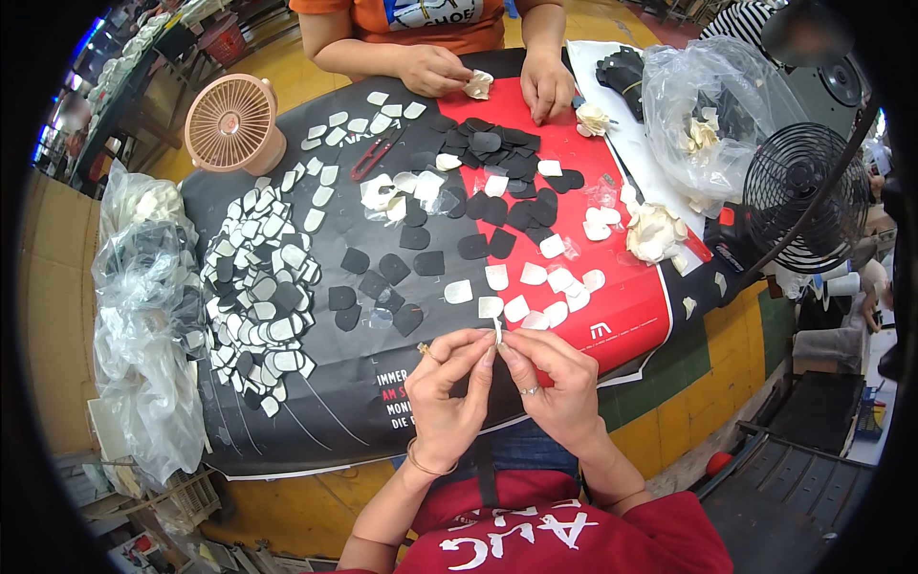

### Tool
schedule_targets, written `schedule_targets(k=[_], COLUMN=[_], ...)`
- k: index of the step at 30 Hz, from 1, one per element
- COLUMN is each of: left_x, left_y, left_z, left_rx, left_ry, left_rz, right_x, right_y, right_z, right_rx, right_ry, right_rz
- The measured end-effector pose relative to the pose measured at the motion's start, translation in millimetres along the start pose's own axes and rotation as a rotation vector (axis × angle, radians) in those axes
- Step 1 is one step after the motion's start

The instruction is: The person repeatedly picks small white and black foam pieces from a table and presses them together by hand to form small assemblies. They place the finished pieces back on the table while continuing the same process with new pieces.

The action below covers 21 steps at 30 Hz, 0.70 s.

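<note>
Pinching together at the near edge of the table, the person's left hand (448,387) and right hand (553,383) meet fingertip to fingertip, both closed on a small white petal-shaped fabric piece (497,330) that stands up between thumbs and forefingers. Just beyond the fingertips lies a loose cluster of white petal pieces (535,292) on the red part of the printed table covering (631,325), and a little further out, black petal pieces (497,182) are scattered across the middle. Out to the left of the left hand spreads a dense heap of mixed black and white pieces (260,287), and past that heap, at the table's left edge, a crumpled clear plastic bag (143,316) holds what look like more black and white pieces, though the contents are hard to make out. Far off to the right and beyond the right hand, another clear plastic bag (703,105) contains cream fabric flowers, with a finished cream flower (655,232) lying on the table short of it. A round pink desk fan (232,122) stands at the far left corner. Across the table, another person's hands (435,69) rest beside a cream flower (477,85).
</note>
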<state>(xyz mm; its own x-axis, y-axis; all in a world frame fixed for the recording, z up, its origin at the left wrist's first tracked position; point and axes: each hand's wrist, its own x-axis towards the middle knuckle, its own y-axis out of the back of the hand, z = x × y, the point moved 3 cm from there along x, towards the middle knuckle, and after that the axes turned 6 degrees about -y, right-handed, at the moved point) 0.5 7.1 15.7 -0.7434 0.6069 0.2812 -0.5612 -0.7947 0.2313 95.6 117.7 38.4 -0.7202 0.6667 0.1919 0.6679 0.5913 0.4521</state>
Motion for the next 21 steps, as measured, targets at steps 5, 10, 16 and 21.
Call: schedule_targets(k=[5, 10, 16, 21], left_x=[-1, -1, -2, 11], left_y=[-2, -3, 0, 32], left_z=[2, 0, -9, -23], left_rx=[0.028, 0.047, -0.189, -0.164], left_ry=[-0.001, -0.004, 0.133, 0.14], left_rz=[0.011, 0.027, 0.056, 0.188], right_x=[1, 1, 3, 6], right_y=[0, 0, 6, 25], right_z=[1, 2, 8, 19], right_rx=[0.003, 0.001, 0.064, 0.058], right_ry=[0.017, 0.025, -0.036, -0.124], right_rz=[-0.012, -0.02, -0.038, 0.032])
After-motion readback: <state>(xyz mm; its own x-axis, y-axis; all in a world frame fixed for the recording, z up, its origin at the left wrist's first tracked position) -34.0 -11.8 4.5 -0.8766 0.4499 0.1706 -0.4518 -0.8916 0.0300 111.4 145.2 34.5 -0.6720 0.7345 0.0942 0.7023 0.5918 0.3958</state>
